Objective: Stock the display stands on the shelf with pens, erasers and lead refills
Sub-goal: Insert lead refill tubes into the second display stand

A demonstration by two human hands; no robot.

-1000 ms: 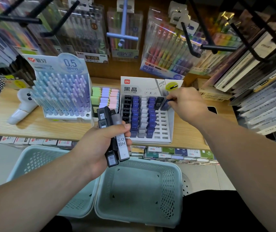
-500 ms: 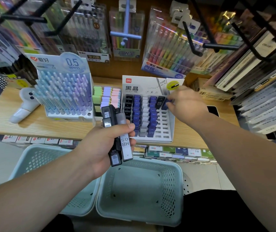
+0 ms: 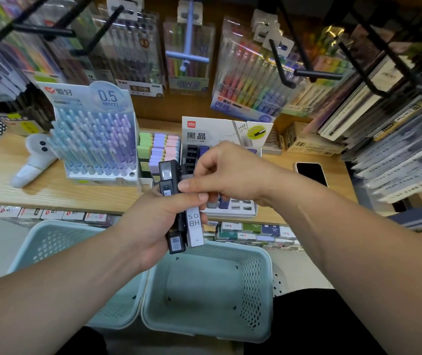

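The lead refill stand (image 3: 230, 211), on the wooden shelf (image 3: 58, 193) to the right of the pen stand (image 3: 94, 149) and the eraser stand (image 3: 158, 147), was being reached into half a second ago. The right hand (image 3: 230, 172) is now drawn back from its upper right column. It is brought to the bundle of lead refill cases (image 3: 194, 226), which is held in front of the stand. One case is judged to have been seated and the next is being fetched. Several slots are seen open along the front row, so the stocking is judged unfinished.

The shelf is made of pale, grained wood. The two baskets (image 3: 263, 326) below are moulded in matt, pale green plastic with perforated walls. The refill stand is formed as a white stepped tray of rectangular slots under a printed card header.

The bundle is clasped in the left hand (image 3: 151, 226), fingers wrapped and thumb laid across. Its cases are slim, hard, flat rectangles, black and translucent grey, one marked HB 0.5. The upper end is pinched by the right thumb and fingers; which case is taken cannot be told.
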